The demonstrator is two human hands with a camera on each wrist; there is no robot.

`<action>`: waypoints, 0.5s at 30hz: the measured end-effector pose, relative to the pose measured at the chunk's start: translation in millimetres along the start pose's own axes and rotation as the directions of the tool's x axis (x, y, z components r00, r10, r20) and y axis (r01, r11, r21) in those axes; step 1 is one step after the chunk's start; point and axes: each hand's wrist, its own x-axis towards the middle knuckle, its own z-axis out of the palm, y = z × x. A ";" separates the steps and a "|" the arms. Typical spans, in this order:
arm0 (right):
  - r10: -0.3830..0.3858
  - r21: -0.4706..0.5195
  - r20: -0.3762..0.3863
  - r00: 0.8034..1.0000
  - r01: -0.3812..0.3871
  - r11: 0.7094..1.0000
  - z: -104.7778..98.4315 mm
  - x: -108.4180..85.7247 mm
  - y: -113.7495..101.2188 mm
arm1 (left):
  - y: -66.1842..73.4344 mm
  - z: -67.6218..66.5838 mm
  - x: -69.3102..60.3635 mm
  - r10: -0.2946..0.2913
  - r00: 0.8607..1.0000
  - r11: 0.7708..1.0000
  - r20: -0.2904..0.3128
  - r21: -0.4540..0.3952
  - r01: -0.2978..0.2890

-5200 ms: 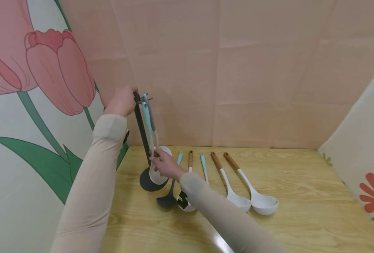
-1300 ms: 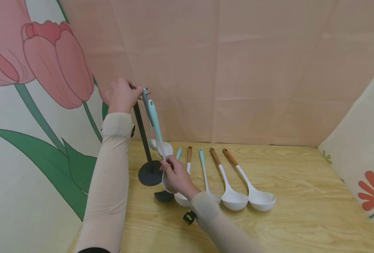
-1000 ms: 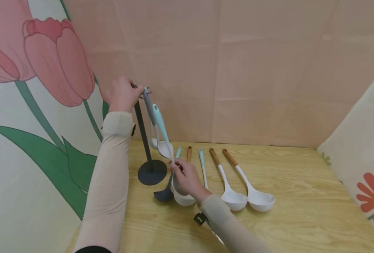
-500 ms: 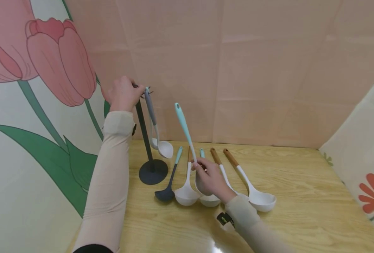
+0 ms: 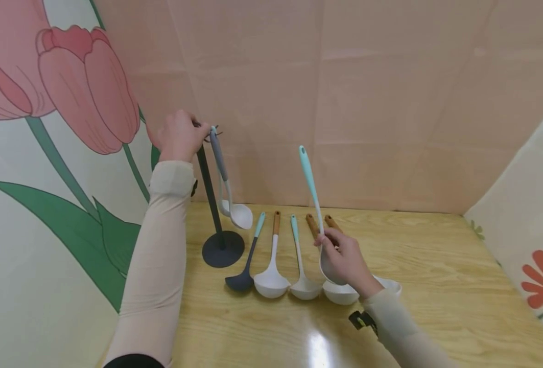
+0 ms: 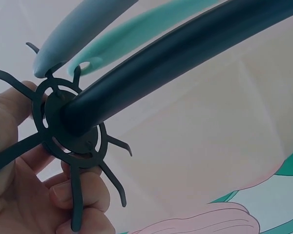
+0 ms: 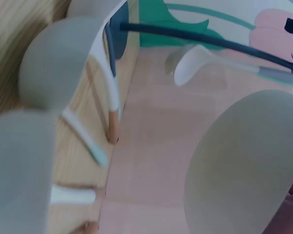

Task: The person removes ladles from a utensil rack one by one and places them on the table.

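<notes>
My left hand [image 5: 181, 137] grips the top of a black utensil stand [image 5: 210, 191]. In the left wrist view my fingers hold its hook ring [image 6: 71, 124] from beneath the spread hooks. A grey-handled ladle [image 5: 217, 153] and a turquoise-handled utensil [image 6: 136, 29] hang on neighbouring hooks. To the right, my right hand [image 5: 345, 258] pinches a ladle [image 5: 309, 174] by its pale stem, turquoise handle pointing up. This ladle is off the stand, over the table, and its bowl [image 7: 244, 161] fills much of the right wrist view.
On the wood-grain table [image 5: 253, 332] lie a dark ladle [image 5: 241, 280], a wooden-handled white ladle [image 5: 271, 282], a turquoise-handled ladle [image 5: 304, 289] and two more wooden-handled ones, partly behind my right hand. A pink backdrop [image 5: 391, 102] stands behind; a tulip-printed panel [image 5: 87, 97] is at left.
My right hand has taken the turquoise-handled ladle away from the stand and carried it rightward, past the ladles on the table. My left hand stays on the stand's top.
</notes>
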 end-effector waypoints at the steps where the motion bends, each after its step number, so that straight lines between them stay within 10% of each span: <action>1: 0.016 -0.017 0.003 1.000 -0.016 1.000 -4.1 -0.8 1.8 | 0.2 -0.2 0.1 0.001 1.000 1.000 0.004 0.001 -0.001; 15: 0.080 -0.232 -0.013 0.997 -0.081 0.969 -58.8 -11.4 52.9 | -3.6 -2.3 0.4 0.047 0.999 0.999 0.016 -0.008 -0.047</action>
